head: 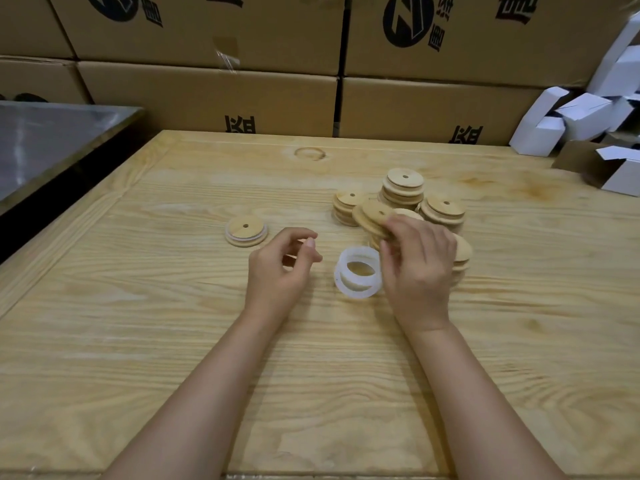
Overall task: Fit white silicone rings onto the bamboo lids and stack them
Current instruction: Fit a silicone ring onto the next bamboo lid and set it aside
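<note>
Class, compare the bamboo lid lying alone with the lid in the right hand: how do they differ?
The lone lid lies flat, untouched; the held lid is tilted in the right hand. The lone lid wears a white ring; the held lid shows none. Both are round bamboo with a centre hole.

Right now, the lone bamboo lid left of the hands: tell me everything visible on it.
The lone bamboo lid is a round, pale wood-grained disc with a small dark hole at its centre. It is stepped: a narrower disc faces up over a wider rim, and a white silicone ring sits round the step. It lies flat on the wooden table, left of the left hand, touched by nothing else.
</note>
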`<state>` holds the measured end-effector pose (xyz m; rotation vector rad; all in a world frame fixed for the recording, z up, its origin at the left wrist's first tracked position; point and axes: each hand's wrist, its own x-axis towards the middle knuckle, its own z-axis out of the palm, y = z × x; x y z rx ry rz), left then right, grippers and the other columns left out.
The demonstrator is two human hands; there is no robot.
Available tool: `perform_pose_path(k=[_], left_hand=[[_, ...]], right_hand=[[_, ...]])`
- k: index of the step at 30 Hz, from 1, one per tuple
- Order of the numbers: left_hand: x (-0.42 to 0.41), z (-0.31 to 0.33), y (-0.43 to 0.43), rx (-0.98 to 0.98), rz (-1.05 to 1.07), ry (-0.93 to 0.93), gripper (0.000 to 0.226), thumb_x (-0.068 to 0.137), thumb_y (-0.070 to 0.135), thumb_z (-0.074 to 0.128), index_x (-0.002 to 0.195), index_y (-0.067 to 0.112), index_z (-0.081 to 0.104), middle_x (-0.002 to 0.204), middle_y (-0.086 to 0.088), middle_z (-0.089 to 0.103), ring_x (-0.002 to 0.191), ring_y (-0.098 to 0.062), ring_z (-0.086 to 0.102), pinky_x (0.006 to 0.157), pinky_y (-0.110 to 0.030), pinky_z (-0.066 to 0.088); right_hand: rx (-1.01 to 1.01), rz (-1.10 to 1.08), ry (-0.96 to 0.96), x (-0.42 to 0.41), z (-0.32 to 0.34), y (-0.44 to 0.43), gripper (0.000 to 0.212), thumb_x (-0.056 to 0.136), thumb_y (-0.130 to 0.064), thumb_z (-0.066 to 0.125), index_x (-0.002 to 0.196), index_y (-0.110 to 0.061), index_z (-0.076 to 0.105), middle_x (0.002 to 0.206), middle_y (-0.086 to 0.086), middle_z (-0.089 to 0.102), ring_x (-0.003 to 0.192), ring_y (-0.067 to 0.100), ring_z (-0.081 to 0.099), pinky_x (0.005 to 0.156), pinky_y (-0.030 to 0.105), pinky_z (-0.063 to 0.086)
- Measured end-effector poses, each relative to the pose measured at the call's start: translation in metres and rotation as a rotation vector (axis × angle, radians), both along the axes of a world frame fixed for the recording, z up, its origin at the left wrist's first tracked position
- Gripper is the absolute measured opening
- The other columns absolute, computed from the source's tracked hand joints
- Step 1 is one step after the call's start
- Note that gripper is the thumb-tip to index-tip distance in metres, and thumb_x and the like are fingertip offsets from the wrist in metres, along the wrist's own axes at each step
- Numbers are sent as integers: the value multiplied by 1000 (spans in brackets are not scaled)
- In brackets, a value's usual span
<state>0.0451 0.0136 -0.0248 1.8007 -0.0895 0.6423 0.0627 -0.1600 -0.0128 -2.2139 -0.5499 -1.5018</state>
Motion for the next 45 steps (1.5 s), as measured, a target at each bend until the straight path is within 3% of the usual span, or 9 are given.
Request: perform_pose_path(k=[4,11,17,22,27,30,36,41,45], left_hand=[[1,6,-5,-213,-146,-11,29,86,42,47,104,25,62,82,11,69,83,-8,66,69,-25,53],[1,8,-9,-332,-178,33,25,89,0,58,113,7,58,69,8,68,67,-7,63,64,-19,52],[5,6,-5,-422,-64,28,26,91,0,55,108,20,56,84,-6,69,69,-12,67,52,-27,56],[10,1,-2,-354,-67,63,43,93,-1,50,110,39,48,97,-17,65,87,-19,64,70,-33,58],[10,-2,-5,-290,-150,118,45,92,-5,49,105,38,54,102,-4,64,93,-20,64,67,-26,57],[10,-3,-4,-294,-163,133,45,92,-4,50,104,38,55,101,-3,64,90,-18,64,66,-27,58],[10,-3,-4,-293,-181,139,44,92,-5,50,106,36,55,100,2,65,88,-14,64,63,-24,56],[10,-4,-4,-290,-193,140,42,92,-5,48,108,33,54,104,0,63,92,-15,63,64,-24,56],[10,-3,-4,-309,-212,148,41,92,-7,48,108,31,55,100,1,64,89,-13,63,65,-26,58]], right_hand=[[-189,155,-34,-10,3,20,13,83,-2,64,93,-1,71,98,10,71,88,26,64,82,40,46],[-259,222,37,-13,0,25,9,83,-5,69,92,-4,72,96,8,70,83,27,65,76,40,49],[-90,197,304,-7,-6,21,16,83,-6,66,99,-4,70,103,10,67,93,31,63,81,42,48],[18,108,501,-3,-11,17,20,78,-3,69,98,-3,70,100,9,66,93,31,60,79,43,46],[91,85,697,2,-15,19,22,84,-11,66,104,-6,70,105,5,63,105,24,51,90,35,40],[99,75,716,2,-15,20,20,85,-13,66,102,-5,71,104,4,62,105,24,50,91,31,37],[23,-18,694,-1,-12,19,17,83,-23,68,86,-7,70,98,5,62,102,26,51,85,37,36],[-55,-81,731,0,-14,19,27,88,-31,61,96,-7,68,109,5,57,111,26,43,89,33,29],[-28,-68,670,-2,-13,21,22,84,-25,68,88,-5,65,99,9,60,101,31,49,85,37,32]])
